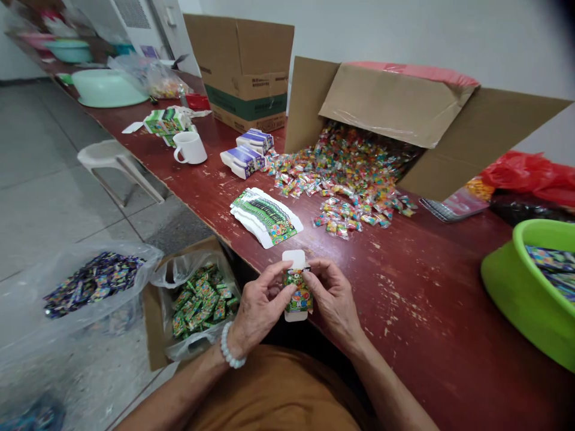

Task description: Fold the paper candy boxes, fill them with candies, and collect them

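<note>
Between my two hands is a small green printed candy box (297, 293), its white end flaps standing out at top and bottom. My left hand (267, 299), with a pale bead bracelet above it, pinches the box's left edge with thumb and fingers. On the other edge, my right hand (333, 296) grips it with the thumb on the printed face. Just beyond the hands, a fanned stack of flat green cartons (267, 216) lies on the red table (404, 287). Wrapped candies (344, 209) spread farther back, spilling from a tipped cardboard box (395, 108).
Down on the left stand a lined carton of filled green packets (204, 302) and a plastic bag of purple packets (96, 281). A green basin (507, 281) is at the right. Purple cartons (245, 160), a white mug (190, 148) and an upright cardboard box (242, 66) stand farther back.
</note>
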A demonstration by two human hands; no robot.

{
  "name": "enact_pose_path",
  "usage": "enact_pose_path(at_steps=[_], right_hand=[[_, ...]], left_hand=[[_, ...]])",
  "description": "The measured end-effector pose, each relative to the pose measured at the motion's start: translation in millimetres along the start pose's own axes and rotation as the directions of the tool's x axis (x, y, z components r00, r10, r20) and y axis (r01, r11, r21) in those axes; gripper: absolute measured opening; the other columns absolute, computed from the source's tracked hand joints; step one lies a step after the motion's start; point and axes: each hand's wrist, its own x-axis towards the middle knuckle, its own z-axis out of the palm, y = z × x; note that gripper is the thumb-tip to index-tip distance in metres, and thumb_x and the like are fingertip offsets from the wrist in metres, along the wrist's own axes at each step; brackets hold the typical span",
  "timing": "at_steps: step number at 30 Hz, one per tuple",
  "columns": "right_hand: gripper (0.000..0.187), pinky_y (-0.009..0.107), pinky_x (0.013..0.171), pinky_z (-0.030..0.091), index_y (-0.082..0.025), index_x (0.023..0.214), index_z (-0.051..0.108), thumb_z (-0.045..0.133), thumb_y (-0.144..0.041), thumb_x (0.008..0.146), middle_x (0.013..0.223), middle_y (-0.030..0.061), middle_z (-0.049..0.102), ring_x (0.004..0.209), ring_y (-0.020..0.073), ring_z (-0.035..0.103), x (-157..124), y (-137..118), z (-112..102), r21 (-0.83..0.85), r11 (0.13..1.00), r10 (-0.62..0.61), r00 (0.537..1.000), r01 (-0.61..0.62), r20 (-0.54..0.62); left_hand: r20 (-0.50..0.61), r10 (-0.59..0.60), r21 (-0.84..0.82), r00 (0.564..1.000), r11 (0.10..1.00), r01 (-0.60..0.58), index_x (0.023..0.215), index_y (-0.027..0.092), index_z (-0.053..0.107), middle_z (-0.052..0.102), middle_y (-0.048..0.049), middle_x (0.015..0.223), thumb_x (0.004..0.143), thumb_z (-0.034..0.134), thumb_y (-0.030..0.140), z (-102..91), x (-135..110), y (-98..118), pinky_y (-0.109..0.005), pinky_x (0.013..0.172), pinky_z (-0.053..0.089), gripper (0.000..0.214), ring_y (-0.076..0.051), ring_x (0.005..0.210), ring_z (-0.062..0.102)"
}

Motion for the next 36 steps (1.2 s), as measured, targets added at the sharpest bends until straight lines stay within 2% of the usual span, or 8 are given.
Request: enact_pose_path(at_steps=[5, 8, 13, 18, 24, 28, 31, 36], right_hand=[[0.025, 0.023, 0.060, 0.047, -0.018, 0.079, 0.062, 0.066, -0.043, 0.085, 0.073, 0.0003, 0.061, 0.065, 0.0128, 0.054, 9, 1, -12, -0.083, 0.993, 0.090, 0.992, -0.082, 0.094], [0.029, 0.025, 0.060, 0.049, -0.018, 0.075, 0.059, 0.074, -0.042, 0.078, 0.071, 0.0004, 0.063, 0.064, 0.0135, 0.057, 15, 8, -14, 0.008, 0.984, 0.176, 0.976, -0.178, 0.130], [0.042, 0.026, 0.065, 0.051, -0.020, 0.105, 0.061, 0.080, -0.035, 0.071, 0.076, -0.0011, 0.066, 0.067, 0.0143, 0.062, 21, 13, -10, 0.150, 0.976, 0.140, 0.981, -0.160, 0.131], [0.015, 0.024, 0.060, 0.047, -0.017, 0.076, 0.067, 0.068, -0.031, 0.082, 0.072, 0.0011, 0.065, 0.065, 0.0134, 0.058, 22, 1, -10, -0.143, 0.989, -0.016, 0.994, 0.031, 0.106], [0.015, 0.028, 0.068, 0.049, -0.020, 0.081, 0.070, 0.062, -0.031, 0.087, 0.075, 0.0023, 0.065, 0.071, 0.0155, 0.061, 23, -10, -9, -0.404, 0.851, -0.279, 0.941, 0.335, 0.191], [0.024, 0.027, 0.060, 0.050, -0.019, 0.078, 0.064, 0.065, -0.041, 0.087, 0.066, 0.0009, 0.067, 0.060, 0.0149, 0.063, 23, -11, -4, -0.151, 0.984, -0.060, 0.979, 0.091, 0.196], [0.030, 0.024, 0.049, 0.047, -0.017, 0.075, 0.060, 0.076, -0.043, 0.075, 0.052, -0.0022, 0.063, 0.045, 0.0131, 0.059, 25, -14, -2, 0.038, 0.989, 0.132, 0.970, -0.143, 0.202], [0.030, 0.026, 0.045, 0.050, -0.014, 0.080, 0.068, 0.078, -0.041, 0.072, 0.075, 0.0065, 0.074, 0.043, 0.0130, 0.061, 30, -26, -6, 0.097, 0.966, 0.206, 0.943, -0.238, 0.260]], left_hand=[[0.057, -0.051, -0.008, 0.997, 0.999, 0.051, 0.089, 0.016, 0.067, 0.069, -0.0034, 0.086, 0.081, 0.066, 0.040, -10.6, 11, 10, -0.026, 0.071, 0.050, 0.025, -0.017, 0.076, 0.061], [0.106, -0.006, 0.084, 0.994, 0.996, -0.003, 0.083, 0.017, 0.067, 0.064, -0.0009, 0.078, 0.086, 0.060, 0.040, -14.7, 17, 14, -0.024, 0.069, 0.046, 0.024, -0.015, 0.073, 0.056], [0.151, 0.020, 0.109, 0.988, 0.993, -0.036, 0.086, 0.020, 0.064, 0.064, -0.0004, 0.082, 0.087, 0.060, 0.038, -14.6, 21, 12, -0.024, 0.070, 0.045, 0.019, -0.015, 0.076, 0.056], [0.163, -0.164, -0.265, 0.973, 0.943, 0.204, 0.116, 0.028, 0.043, 0.066, 0.0026, 0.084, 0.078, 0.073, 0.040, -10.6, 23, 10, -0.023, 0.064, 0.048, 0.050, -0.014, 0.070, 0.062], [0.408, -0.333, -0.343, 0.850, 0.807, 0.481, 0.126, 0.021, 0.048, 0.067, -0.0036, 0.078, 0.089, 0.050, 0.061, -6.5, 22, 10, -0.025, 0.050, 0.047, 0.055, -0.016, 0.053, 0.064], [0.332, -0.343, -0.306, 0.879, 0.842, 0.444, 0.128, 0.019, 0.052, 0.064, -0.0019, 0.069, 0.089, 0.045, 0.065, -1.2, 24, 6, -0.022, 0.043, 0.043, 0.061, -0.013, 0.046, 0.059], [0.318, -0.292, -0.254, 0.902, 0.891, 0.377, 0.131, 0.017, 0.052, 0.062, -0.0011, 0.064, 0.089, 0.040, 0.068, 1.8, 27, 5, -0.021, 0.042, 0.042, 0.067, -0.012, 0.043, 0.057], [0.421, -0.230, -0.273, 0.877, 0.890, 0.365, 0.139, 0.017, 0.049, 0.063, -0.0030, 0.066, 0.089, 0.029, 0.073, 1.9, 31, 4, -0.020, 0.042, 0.043, 0.078, -0.012, 0.043, 0.056]])
